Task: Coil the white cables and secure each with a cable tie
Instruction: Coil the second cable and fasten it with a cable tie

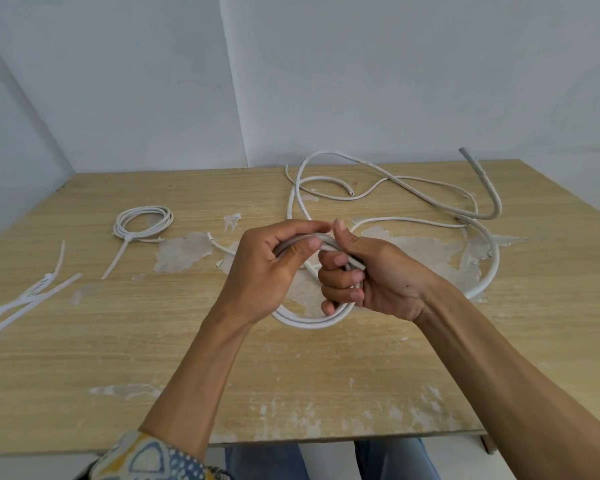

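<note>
I am looking down at my two hands meeting over the middle of the pale wood-grain bench (153,341), whose surface is showing scraped, whitish patches. My left hand (274,268) is curling over the top of the white round plastic-sheathed cable (309,322), its fingers (302,225) bent and its thumb pressing the strands from below, so it is pinching the upper part of the loops. My right hand (371,282) is gripping the same bundle just beside it, thumb standing up against the left forefinger, its fingers (340,278) wrapped tightly round the strands. The gathered loops are hanging below both hands, and their lowest arc is lying at or just above the bench; I cannot tell if it is touching.

From my right hand the uncoiled length of the cable (489,268) is sweeping out to the right in a wide curve and running back across the far side of the bench in loose, crossing bends. A thicker grey cable end (489,188) is rising off the surface at the far right.

Well apart, at the far left, a small finished coil of white cable (142,221) is lying flat, cinched at its near side by a white tie (127,239) whose tail is pointing towards me. Several long white strips (25,299) are lying at the left edge; I cannot tell what they are.
</note>
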